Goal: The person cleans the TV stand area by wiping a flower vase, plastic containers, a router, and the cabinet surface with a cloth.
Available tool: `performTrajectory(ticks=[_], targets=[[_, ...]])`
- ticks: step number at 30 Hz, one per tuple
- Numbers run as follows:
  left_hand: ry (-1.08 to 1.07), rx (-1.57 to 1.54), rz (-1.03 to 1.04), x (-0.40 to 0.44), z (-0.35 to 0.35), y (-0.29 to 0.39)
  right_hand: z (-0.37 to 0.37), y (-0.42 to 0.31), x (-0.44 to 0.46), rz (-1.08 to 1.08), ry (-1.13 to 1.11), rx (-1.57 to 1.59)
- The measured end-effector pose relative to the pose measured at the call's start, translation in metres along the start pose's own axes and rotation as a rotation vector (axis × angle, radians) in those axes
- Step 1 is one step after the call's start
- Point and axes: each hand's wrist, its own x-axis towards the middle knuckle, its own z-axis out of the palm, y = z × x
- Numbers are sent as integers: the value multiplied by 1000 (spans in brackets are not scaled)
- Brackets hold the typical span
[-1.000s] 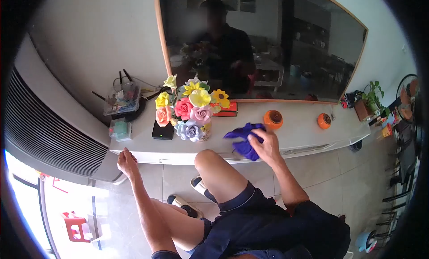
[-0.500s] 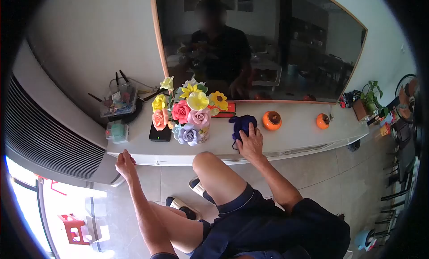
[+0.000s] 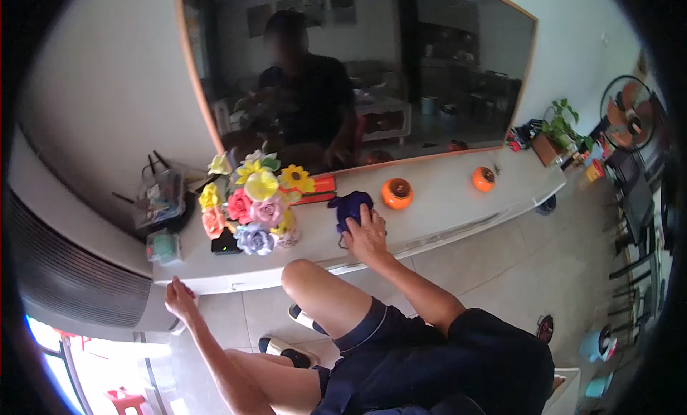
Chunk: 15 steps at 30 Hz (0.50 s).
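Note:
A bunched dark purple cloth (image 3: 349, 206) lies on the white cabinet top (image 3: 429, 200). On it rests my right hand (image 3: 366, 234), fingers spread and pressed against the cloth. My left hand (image 3: 180, 300) is at the cabinet's left front corner, its fingers curled; whatever it may hold is too small to name. Left of the cloth is a vase of colourful flowers (image 3: 250, 200), with a red box (image 3: 318, 188) behind it. An orange round jar (image 3: 397, 194) sits just right of the cloth.
A second orange jar (image 3: 484, 179) stands farther right, near a potted plant (image 3: 562, 128). Behind the cabinet is a large dark screen (image 3: 358, 78). At the left are a small clear box (image 3: 164, 247), a bin with cables (image 3: 161, 196) and a tall ribbed unit (image 3: 79, 272).
The purple cloth, earlier lifted in my right hand, went down onto the cabinet top, and the hand now lies on it. The whole view has turned to the right.

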Motion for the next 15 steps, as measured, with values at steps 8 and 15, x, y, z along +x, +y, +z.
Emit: performTrajectory(ticks=[8,15], targets=[[-77,-5,87,8,-8,-13,4,3,-3,23,37,7],[-66,74,140,6,-5,-15,-3,2,-3,37,20,43]])
